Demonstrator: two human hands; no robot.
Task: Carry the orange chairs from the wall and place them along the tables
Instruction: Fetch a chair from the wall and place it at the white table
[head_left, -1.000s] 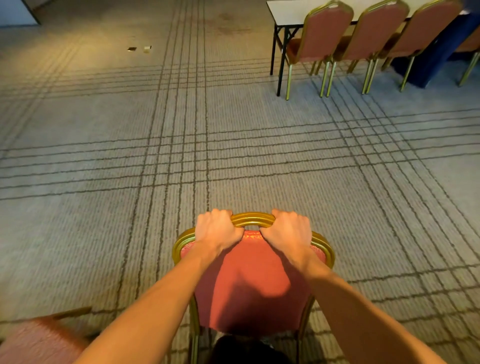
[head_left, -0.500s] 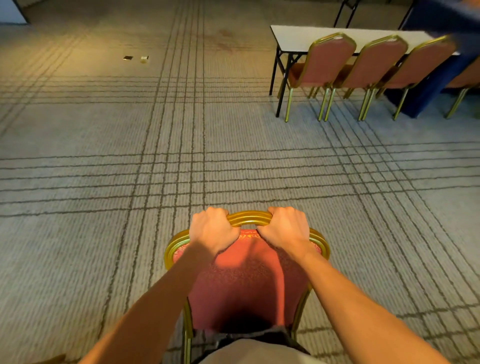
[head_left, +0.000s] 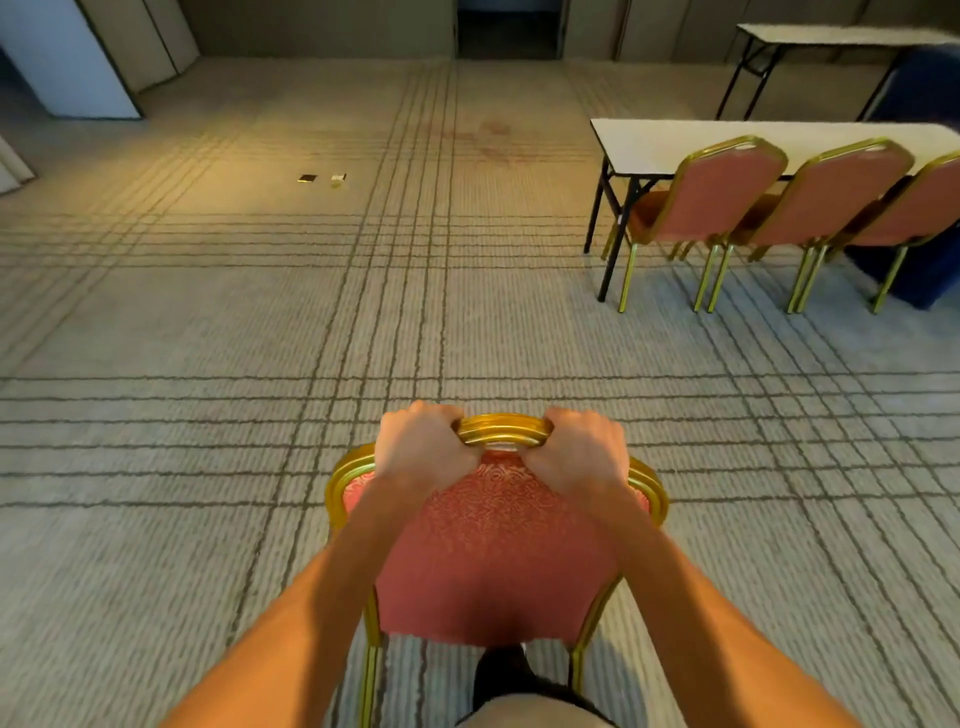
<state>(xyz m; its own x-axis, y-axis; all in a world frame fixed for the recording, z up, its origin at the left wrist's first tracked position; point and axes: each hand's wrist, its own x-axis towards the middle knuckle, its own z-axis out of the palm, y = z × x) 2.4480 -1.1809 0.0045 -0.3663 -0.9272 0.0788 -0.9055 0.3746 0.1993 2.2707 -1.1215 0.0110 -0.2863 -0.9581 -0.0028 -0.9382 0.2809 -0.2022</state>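
Carpet (head_left: 208, 338), grey-beige with dark crossing lines, fills the frame, and a pale wall panel (head_left: 78, 57) stands at upper left. At lower centre the left grip (head_left: 423, 447) curls round the gold top rail of the orange padded chair with gold metal frame (head_left: 493, 561). The chair's back faces the camera, and its long axis runs from the bottom edge up to mid-frame. The right grip (head_left: 582, 452) clasps the same rail. At upper right, three matching orange chairs (head_left: 722, 192) line a white folding counter (head_left: 675, 140).

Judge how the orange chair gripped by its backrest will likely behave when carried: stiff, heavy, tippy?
Probably stiff: the orange chair has a gold metal-looking frame. Likely fairly light, since the left hand and right hand grip only its top rail. It may swing, held that high.
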